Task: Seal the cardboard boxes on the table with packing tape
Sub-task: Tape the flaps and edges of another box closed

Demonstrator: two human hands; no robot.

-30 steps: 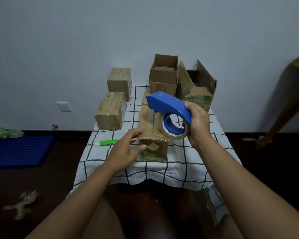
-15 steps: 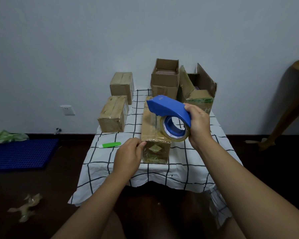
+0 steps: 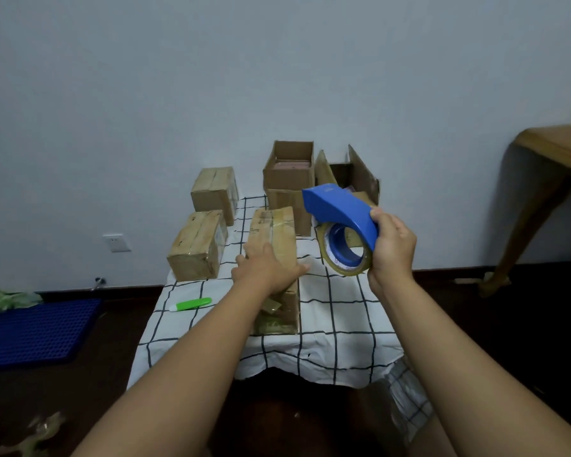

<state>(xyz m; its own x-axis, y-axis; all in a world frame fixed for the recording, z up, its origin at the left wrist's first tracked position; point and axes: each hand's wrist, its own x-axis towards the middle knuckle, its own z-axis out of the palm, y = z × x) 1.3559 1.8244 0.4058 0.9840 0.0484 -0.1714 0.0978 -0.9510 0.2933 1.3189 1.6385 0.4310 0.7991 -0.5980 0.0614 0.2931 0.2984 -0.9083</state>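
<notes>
Head view: my left hand (image 3: 271,268) lies flat on the long box (image 3: 274,235) mid-table; my right hand (image 3: 391,250) grips the tape dispenser (image 3: 340,212) just beside it. The cardboard looks light, probably slides; I'd press its top.

Green marker (image 3: 192,304) on checked cloth (image 3: 340,311); blue mat (image 3: 30,331), wall socket (image 3: 116,242), wooden table leg (image 3: 528,222).
</notes>
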